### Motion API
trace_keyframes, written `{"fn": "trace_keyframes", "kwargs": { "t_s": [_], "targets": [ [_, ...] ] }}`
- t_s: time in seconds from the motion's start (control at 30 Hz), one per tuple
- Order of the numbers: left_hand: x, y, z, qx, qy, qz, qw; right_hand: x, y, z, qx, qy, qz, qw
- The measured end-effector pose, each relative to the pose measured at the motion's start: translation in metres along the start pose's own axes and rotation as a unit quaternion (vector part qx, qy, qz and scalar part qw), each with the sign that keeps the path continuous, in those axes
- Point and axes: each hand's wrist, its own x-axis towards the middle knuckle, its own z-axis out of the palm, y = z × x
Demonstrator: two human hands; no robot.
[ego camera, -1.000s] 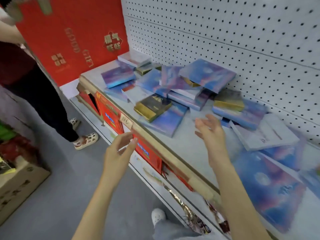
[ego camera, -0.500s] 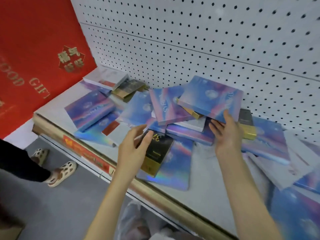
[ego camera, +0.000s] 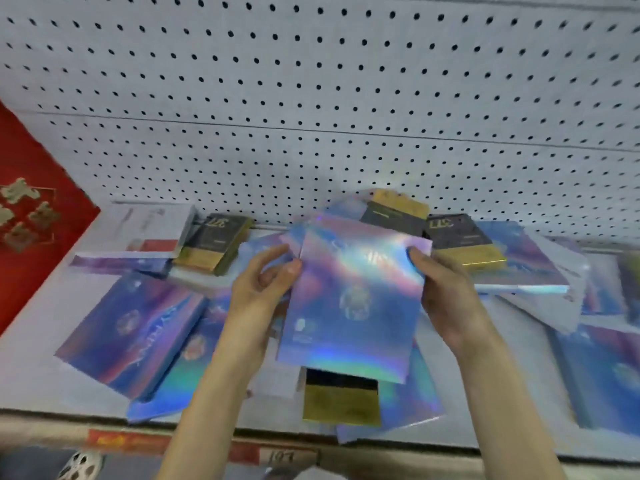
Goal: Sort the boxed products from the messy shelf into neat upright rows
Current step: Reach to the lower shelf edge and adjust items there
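1 holographic box (ego camera: 353,299) gripped by curled fingers (ego camera: 284,268) of left hand (ego camera: 256,296), right hand (ego camera: 446,299).

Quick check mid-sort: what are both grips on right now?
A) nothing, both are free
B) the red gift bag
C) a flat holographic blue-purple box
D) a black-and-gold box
C: the left grip and the right grip hold the holographic box by its left and right edges above the pile, while a black-and-gold box lies untouched below it.

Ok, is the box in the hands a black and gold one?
No, the left hand and right hand hold a holographic box; black and gold boxes lie on the shelf.
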Motion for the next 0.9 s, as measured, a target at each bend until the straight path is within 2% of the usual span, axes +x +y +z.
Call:
{"fn": "trace_keyframes", "kwargs": {
  "t_s": [0.07, 0.17, 0.3, 0.4, 0.5, 0.57, 0.67, 0.77, 0.83, 0.9],
  "targets": [
    [-0.002, 0.002, -0.016, 0.007, -0.050, -0.023, 0.998, -0.002, 0.009, 0.021, 0.025, 0.007, 0.020, 0.999],
    [-0.006, -0.005, -0.030, 0.005, -0.097, -0.062, 0.993, -0.004, 0.019, 0.043, 0.051, 0.059, 0.024, 0.997],
    [-0.013, -0.019, -0.036, 0.018, -0.092, -0.077, 0.993, 0.000, 0.028, 0.062, 0.048, 0.130, 0.009, 0.990],
    [-0.013, -0.022, -0.043, 0.009, -0.087, -0.038, 0.995, 0.006, 0.025, 0.065, 0.007, 0.191, -0.038, 0.981],
    [-0.007, -0.023, -0.059, 0.010, -0.054, -0.005, 0.998, 0.015, 0.016, 0.046, -0.053, 0.339, -0.113, 0.933],
    [-0.002, -0.022, -0.075, 0.004, -0.027, -0.005, 1.000, 0.022, 0.018, 0.032, -0.144, 0.406, -0.115, 0.895],
    [0.005, -0.020, -0.097, -0.019, 0.022, -0.025, 0.999, 0.033, 0.028, 0.028, -0.183, 0.412, -0.062, 0.891],
    [0.008, -0.022, -0.110, -0.025, 0.049, -0.042, 0.998, 0.042, 0.032, 0.028, -0.208, 0.400, -0.050, 0.891],
    [0.007, -0.023, -0.110, -0.033, 0.050, -0.048, 0.997, 0.042, 0.032, 0.026, -0.201, 0.372, -0.037, 0.906],
    [0.004, -0.027, -0.105, -0.042, 0.062, -0.056, 0.996, 0.033, 0.029, 0.020, -0.147, 0.325, -0.030, 0.934]
  ]
}}
